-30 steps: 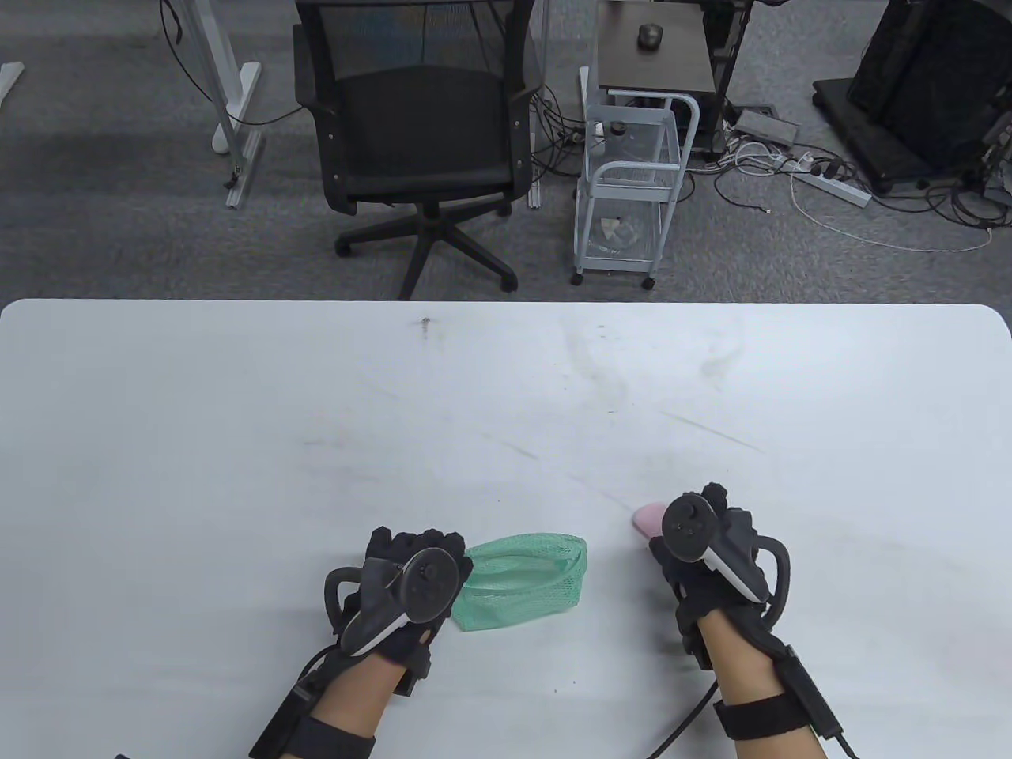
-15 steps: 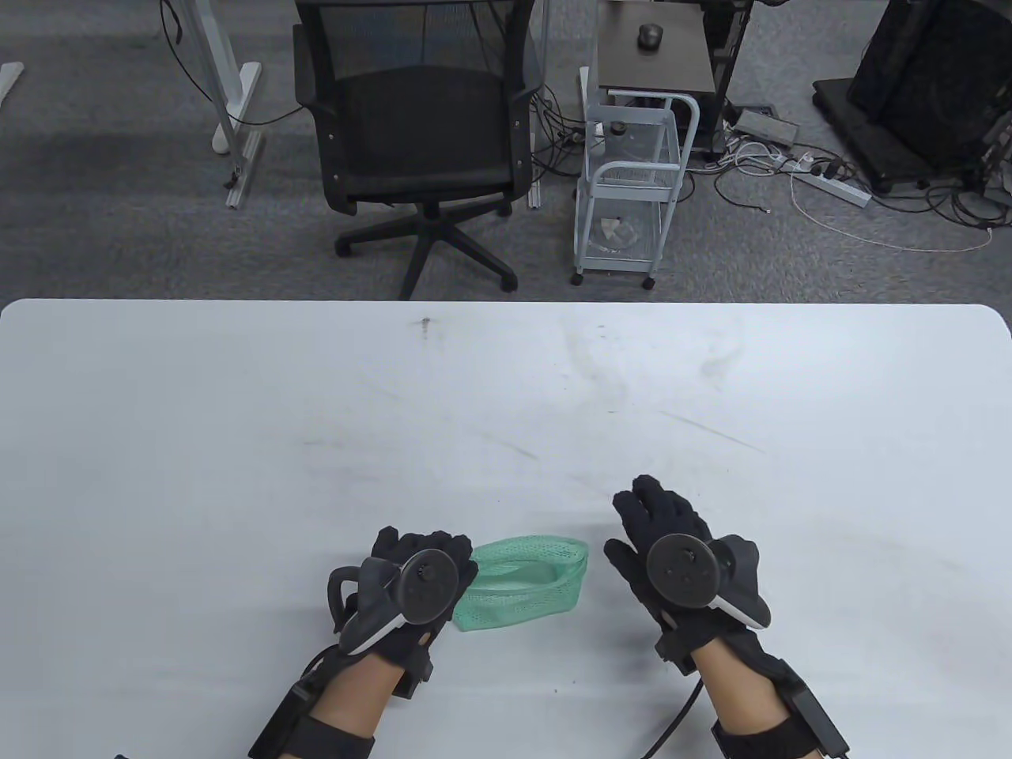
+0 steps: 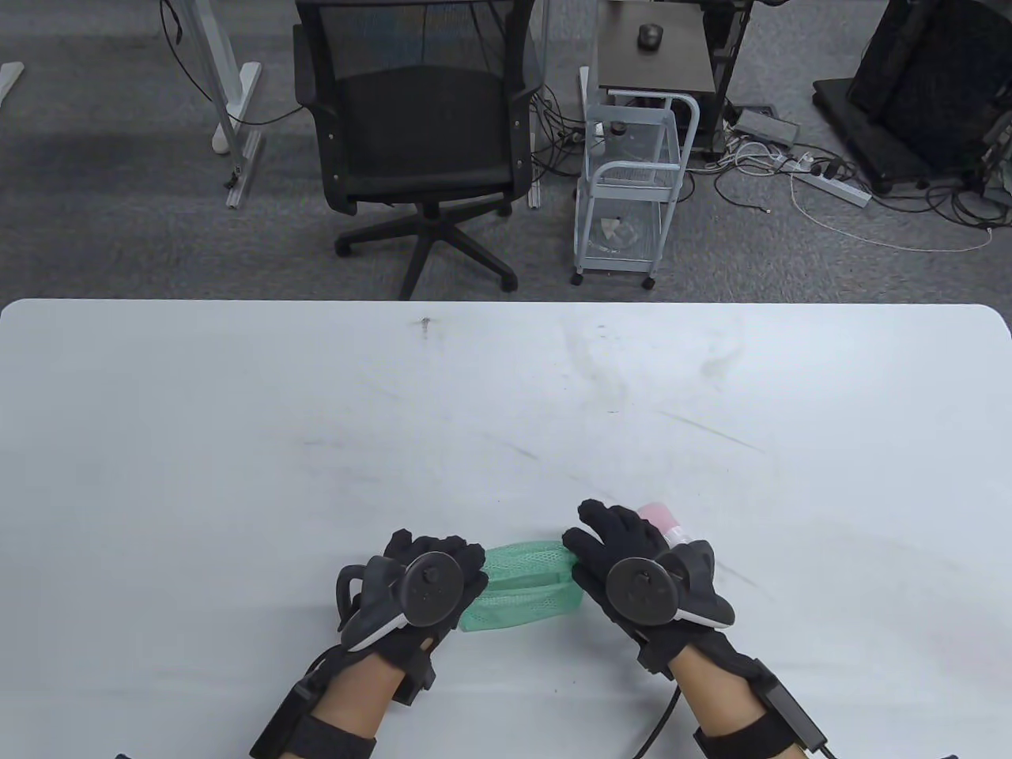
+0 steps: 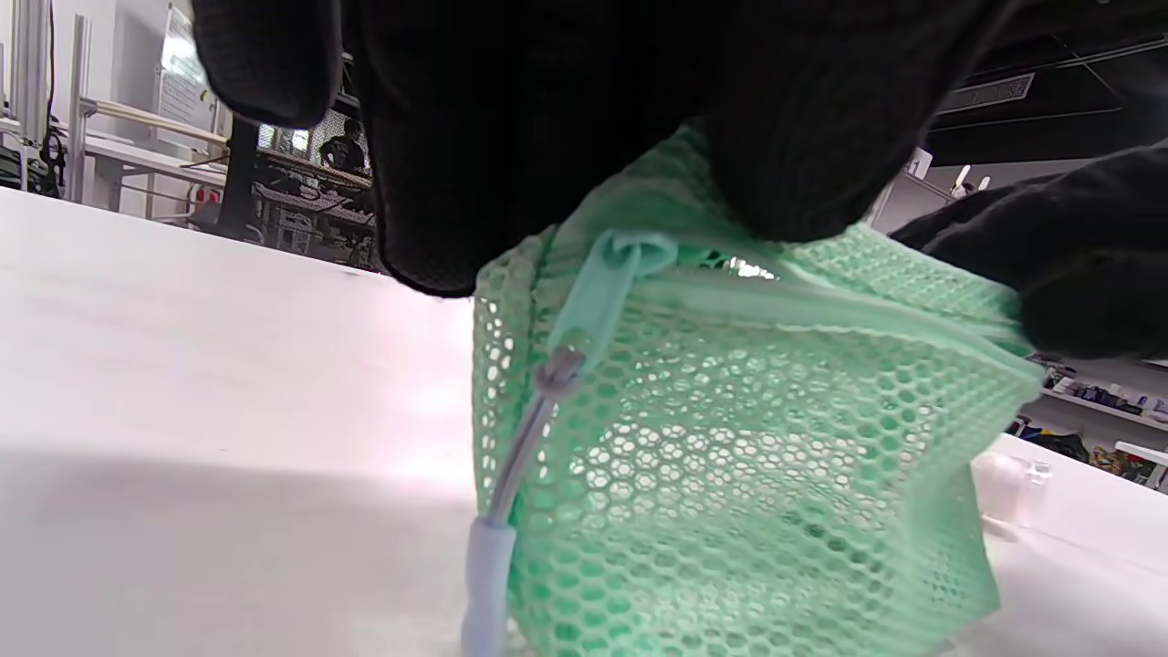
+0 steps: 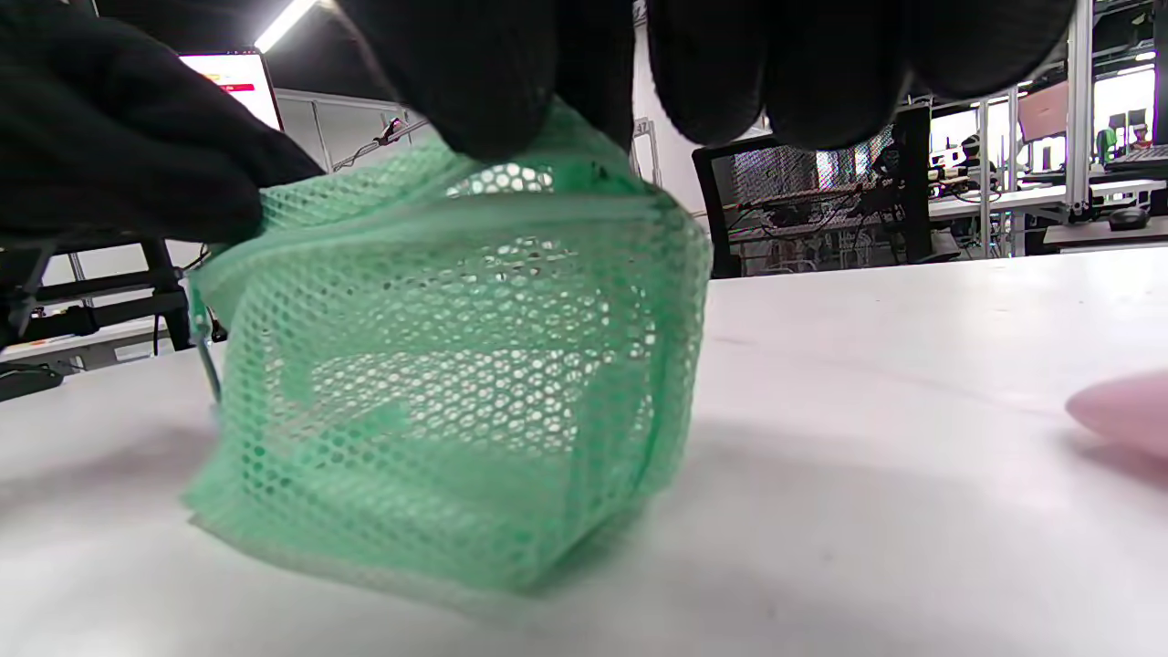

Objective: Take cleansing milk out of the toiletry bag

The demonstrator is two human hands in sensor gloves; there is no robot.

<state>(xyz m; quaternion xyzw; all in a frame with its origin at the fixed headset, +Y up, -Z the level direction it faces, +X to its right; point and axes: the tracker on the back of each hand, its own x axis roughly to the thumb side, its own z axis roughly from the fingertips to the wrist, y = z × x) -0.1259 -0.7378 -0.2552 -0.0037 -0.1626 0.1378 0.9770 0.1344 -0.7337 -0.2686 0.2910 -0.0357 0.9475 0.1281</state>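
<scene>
The green mesh toiletry bag (image 3: 522, 593) sits on the white table (image 3: 506, 395) near the front edge, between my hands. My left hand (image 3: 468, 560) grips its left end, by the zipper pull (image 4: 584, 319). My right hand (image 3: 581, 547) pinches the top edge of its right end (image 5: 511, 182). The bag's mouth is drawn narrow; the mesh (image 4: 730, 474) shows nothing clearly inside. The pink cleansing milk bottle (image 3: 660, 518) lies on the table just behind my right hand, outside the bag. It shows as a pink blur in the right wrist view (image 5: 1118, 411).
Beyond the table's far edge stand a black office chair (image 3: 419, 142) and a white wire cart (image 3: 632, 182) on the grey floor. Cables and a power strip (image 3: 830, 186) lie at the far right.
My right hand let go of the pink bottle on the table, moved left and took hold of the bag's right end. My left hand kept its grip; the bag's mouth narrowed.
</scene>
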